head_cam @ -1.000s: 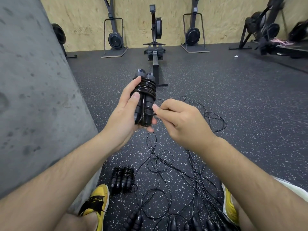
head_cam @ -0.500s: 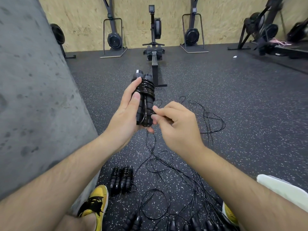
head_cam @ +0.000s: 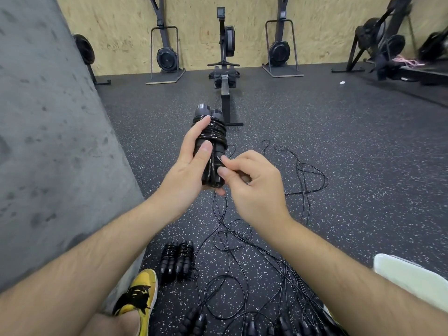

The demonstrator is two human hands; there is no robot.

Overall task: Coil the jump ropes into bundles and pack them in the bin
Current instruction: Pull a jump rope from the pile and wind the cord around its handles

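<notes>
My left hand (head_cam: 191,170) grips a black jump rope bundle (head_cam: 213,137), two handles side by side with cord wound round their upper half. My right hand (head_cam: 252,187) pinches the thin black cord end against the lower part of the handles. Two finished bundles (head_cam: 176,260) lie on the floor by my left foot. A tangle of loose black ropes (head_cam: 242,263) spreads over the floor below my hands, with several handles (head_cam: 266,327) at the bottom edge. No bin is in view.
A grey concrete wall (head_cam: 48,146) rises at my left. A rowing machine (head_cam: 225,76) stands straight ahead, with more gym machines along the plywood wall. My yellow shoe (head_cam: 139,294) is at the bottom left; a white object (head_cam: 412,277) lies at the right.
My right hand has moved slightly down and closer along the handles, its fingers curling tighter on the cord end. My left hand keeps the bundle nearly still.
</notes>
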